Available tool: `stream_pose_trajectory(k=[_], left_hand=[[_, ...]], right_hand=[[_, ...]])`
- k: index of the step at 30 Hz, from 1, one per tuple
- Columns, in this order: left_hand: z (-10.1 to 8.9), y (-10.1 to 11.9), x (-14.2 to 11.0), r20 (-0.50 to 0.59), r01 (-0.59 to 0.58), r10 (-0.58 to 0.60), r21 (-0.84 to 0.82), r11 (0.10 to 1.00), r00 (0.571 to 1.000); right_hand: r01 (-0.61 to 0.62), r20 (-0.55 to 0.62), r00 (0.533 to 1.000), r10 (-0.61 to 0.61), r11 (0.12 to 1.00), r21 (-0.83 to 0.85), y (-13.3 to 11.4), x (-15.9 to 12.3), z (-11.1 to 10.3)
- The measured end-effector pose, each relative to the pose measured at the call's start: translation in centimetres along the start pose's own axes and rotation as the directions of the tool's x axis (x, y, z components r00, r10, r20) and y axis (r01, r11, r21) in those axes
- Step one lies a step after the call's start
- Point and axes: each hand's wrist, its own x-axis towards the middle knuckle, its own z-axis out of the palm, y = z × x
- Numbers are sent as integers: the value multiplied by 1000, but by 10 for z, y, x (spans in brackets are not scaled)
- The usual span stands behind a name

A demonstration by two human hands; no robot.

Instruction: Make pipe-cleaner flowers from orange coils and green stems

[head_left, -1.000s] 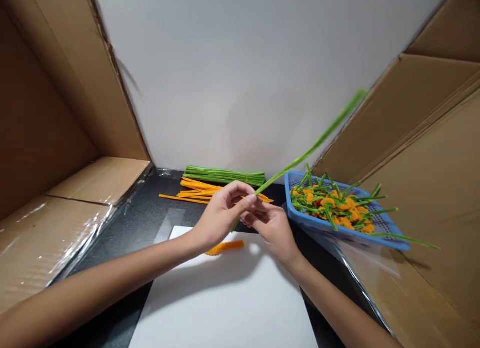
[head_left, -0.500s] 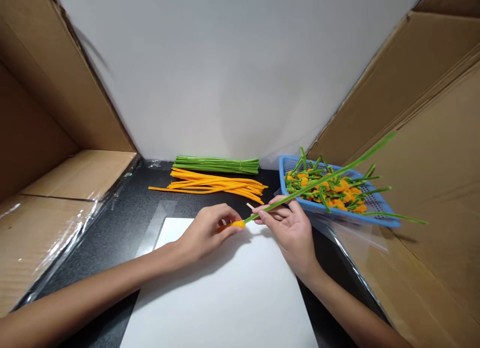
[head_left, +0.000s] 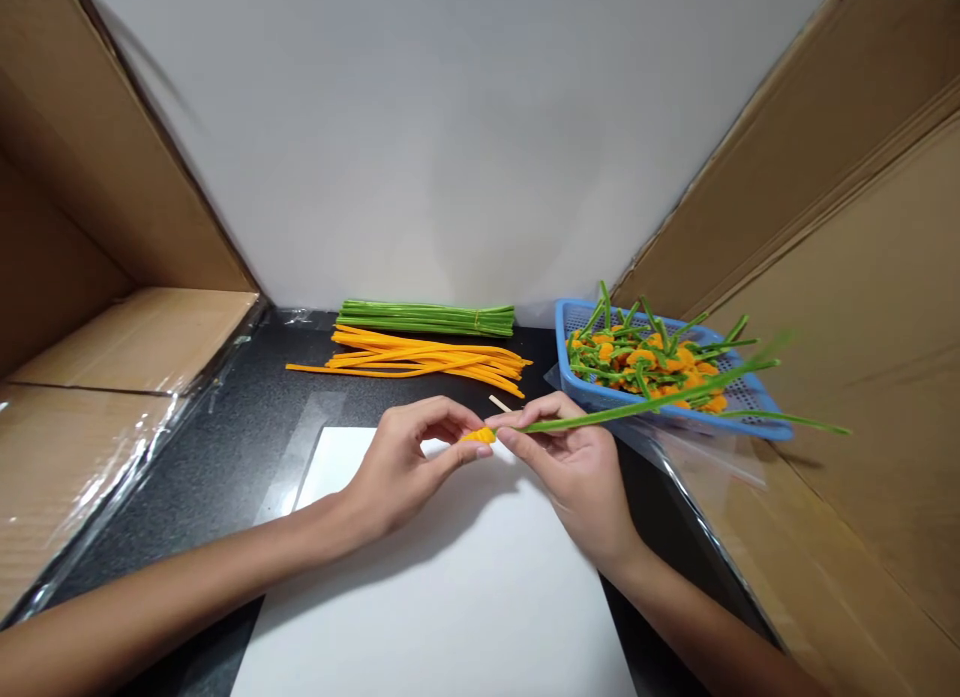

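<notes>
Head view: an orange coil (head_left: 481, 435) is pinched between left-hand (head_left: 401, 459) thumb and fingers. A green stem (head_left: 637, 409) is pinched by right-hand (head_left: 589, 469) thumb and fingers, extending just above three o'clock. From the hands, the green bundle (head_left: 420, 317) and orange strips (head_left: 431, 359) are seen toward eleven o'clock, the blue basket (head_left: 565, 377) between two and three, white paper (head_left: 450, 617) at six.

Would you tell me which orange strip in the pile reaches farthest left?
The strip on the near left side of the orange pile; its end juts past the others.
</notes>
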Motion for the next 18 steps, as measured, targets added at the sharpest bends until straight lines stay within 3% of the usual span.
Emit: stream_pose_trajectory(k=[4,8,10,14,18], left_hand=[[0,1,1,-8,-21,21,20,1000,1000],[-2,4,1,23,-112,111,65,992,994],[-3,5,2,3,-102,102,64,993,995],[-4,7,5,-31,-84,86,58,995,996],[-5,7,6,-21,-102,104,68,992,994]], right_hand=[[32,5,999,-31,994,-103,0,6,-6],[-64,75,995,69,996,-68,2,10,-5],[-93,64,993,96,995,-45,2,11,-5],[-19,-51,999,16,998,-58,2,11,-5],[-16,22,1000,18,995,-99,2,11,-1]])
